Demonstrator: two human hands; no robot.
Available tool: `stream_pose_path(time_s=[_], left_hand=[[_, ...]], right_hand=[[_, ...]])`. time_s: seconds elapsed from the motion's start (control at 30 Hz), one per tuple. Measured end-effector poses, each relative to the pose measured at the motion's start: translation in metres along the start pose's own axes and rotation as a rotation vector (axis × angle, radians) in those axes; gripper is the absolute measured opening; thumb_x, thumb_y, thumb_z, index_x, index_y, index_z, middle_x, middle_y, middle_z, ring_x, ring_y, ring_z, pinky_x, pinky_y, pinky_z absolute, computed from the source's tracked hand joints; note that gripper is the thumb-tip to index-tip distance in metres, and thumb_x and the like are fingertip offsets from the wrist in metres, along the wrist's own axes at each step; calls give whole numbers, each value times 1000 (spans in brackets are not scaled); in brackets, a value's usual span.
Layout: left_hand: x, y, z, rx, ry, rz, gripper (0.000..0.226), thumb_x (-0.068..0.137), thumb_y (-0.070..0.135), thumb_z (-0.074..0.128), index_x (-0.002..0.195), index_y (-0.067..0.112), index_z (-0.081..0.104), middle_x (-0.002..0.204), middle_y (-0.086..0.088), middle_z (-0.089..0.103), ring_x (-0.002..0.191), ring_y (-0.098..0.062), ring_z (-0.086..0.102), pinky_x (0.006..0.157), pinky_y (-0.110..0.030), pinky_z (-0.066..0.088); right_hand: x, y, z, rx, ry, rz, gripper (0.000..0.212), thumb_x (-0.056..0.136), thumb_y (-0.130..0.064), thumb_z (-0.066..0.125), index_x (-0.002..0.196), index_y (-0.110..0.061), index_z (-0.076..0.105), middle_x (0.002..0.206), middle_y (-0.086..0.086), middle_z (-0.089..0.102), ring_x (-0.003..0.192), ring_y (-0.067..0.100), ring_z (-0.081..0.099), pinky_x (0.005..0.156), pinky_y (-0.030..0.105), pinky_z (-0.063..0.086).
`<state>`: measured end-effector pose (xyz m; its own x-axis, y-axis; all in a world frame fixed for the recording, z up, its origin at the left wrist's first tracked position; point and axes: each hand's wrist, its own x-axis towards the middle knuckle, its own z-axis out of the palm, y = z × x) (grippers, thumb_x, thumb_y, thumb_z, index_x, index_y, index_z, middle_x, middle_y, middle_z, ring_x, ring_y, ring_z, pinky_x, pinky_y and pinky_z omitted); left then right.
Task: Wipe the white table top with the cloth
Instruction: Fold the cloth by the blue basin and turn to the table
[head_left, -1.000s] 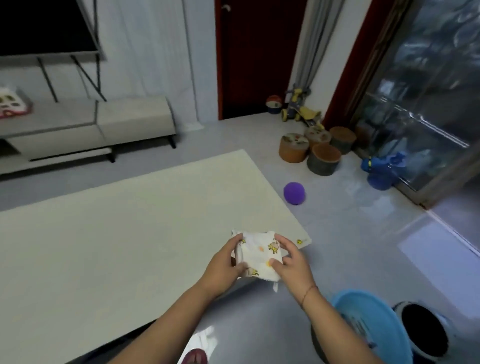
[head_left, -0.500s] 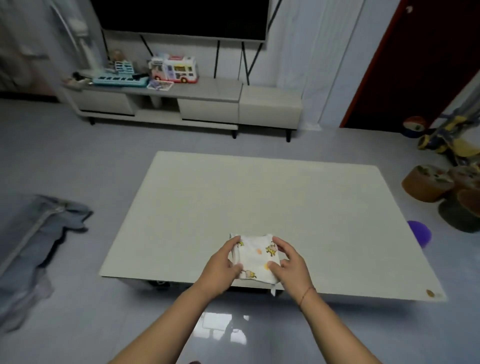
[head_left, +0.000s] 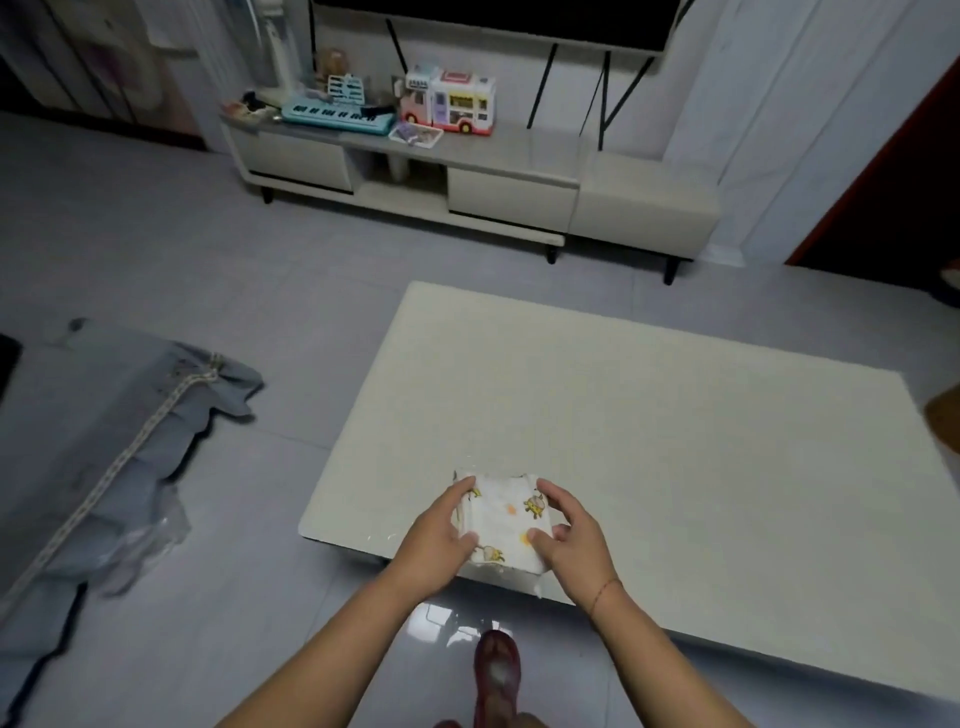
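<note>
compared with half a second ago, the view is sitting further left: the purple ball and the round stools are gone from sight, and the cloth (head_left: 501, 525) is now lying closer to the near left corner of the counter (head_left: 649, 415). both hands are keeping the same hold on it.

the left hand (head_left: 436, 551) is gripping the cloth's left side, with its thumb lying on the fabric and its fingers (head_left: 462, 493) curling over the far corner. the right hand (head_left: 576, 545) is pinching the right side between its thumb and bent fingers. the cloth is folded into a small square, white with little yellow animal prints, and it is overhanging the counter's near edge.

a red slipper (head_left: 496, 670) is showing on the glossy floor (head_left: 218, 270) below the arms. grey fabric (head_left: 104, 441) is lying crumpled on the floor to the left. beyond the counter, a low cabinet (head_left: 509, 197) is carrying a toy bus (head_left: 452, 101) and a toy keyboard (head_left: 337, 111).
</note>
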<state>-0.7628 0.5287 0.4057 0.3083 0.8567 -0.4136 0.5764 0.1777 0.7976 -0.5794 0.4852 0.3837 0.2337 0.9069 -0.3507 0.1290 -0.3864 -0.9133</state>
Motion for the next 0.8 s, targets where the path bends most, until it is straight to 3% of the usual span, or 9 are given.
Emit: stream_pose_path(time_s=[0.07, 0.13, 0.2, 0.27, 0.43, 0.63, 0.8], left_hand=[[11, -7, -11, -4, 25, -24, 66, 90, 2, 56, 147, 28, 34, 125, -23, 57, 81, -14, 54, 63, -1, 39], [21, -16, -22, -20, 36, -50, 67, 90, 2, 56, 147, 28, 34, 135, -24, 52, 102, -24, 60, 73, -5, 42], [33, -29, -33, -49, 46, -76, 67, 90, 2, 57, 147, 27, 33, 137, -24, 49, 121, -32, 52, 93, -20, 42], [44, -44, -43, -30, 40, -102, 67, 90, 2, 58, 147, 27, 32, 138, -21, 49, 124, -34, 49, 101, -30, 39], [62, -91, -68, 9, -30, -153, 70, 90, 3, 57, 150, 25, 26, 149, -1, 36, 124, -35, 48, 105, -34, 40], [90, -158, -112, 85, -207, -166, 73, 89, 3, 58, 151, 20, 22, 154, -1, 28, 137, -16, 34, 108, -19, 28], [116, -213, -145, 158, -307, -149, 77, 89, 4, 58, 152, 21, 17, 156, 0, 24, 141, -15, 29, 111, -21, 25]], right_hand=[[19, -4, 12, -30, -32, -7, 60, 80, 8, 58, 122, -36, 52, 121, -15, 57, 69, 22, 52, 74, 33, 54], [35, -7, 27, -48, -52, 3, 59, 81, 8, 58, 124, -32, 52, 121, -14, 56, 67, 21, 50, 72, 28, 52], [50, -9, 42, -63, -84, 3, 59, 81, 8, 58, 124, -32, 51, 120, -16, 56, 65, 20, 47, 69, 24, 51], [62, -8, 58, -86, -109, 19, 59, 81, 7, 59, 124, -33, 51, 118, -17, 56, 65, 20, 47, 68, 23, 51], [75, 3, 108, -105, -117, 103, 59, 81, 8, 58, 121, -35, 51, 111, -19, 56, 63, 16, 48, 64, 20, 49], [81, 24, 186, -112, -17, 246, 59, 81, 9, 57, 128, -25, 51, 116, -5, 59, 62, 2, 56, 65, 13, 46], [91, 44, 249, -74, 59, 307, 58, 82, 10, 56, 128, -25, 51, 116, -6, 59, 56, -1, 54, 63, 13, 44]])
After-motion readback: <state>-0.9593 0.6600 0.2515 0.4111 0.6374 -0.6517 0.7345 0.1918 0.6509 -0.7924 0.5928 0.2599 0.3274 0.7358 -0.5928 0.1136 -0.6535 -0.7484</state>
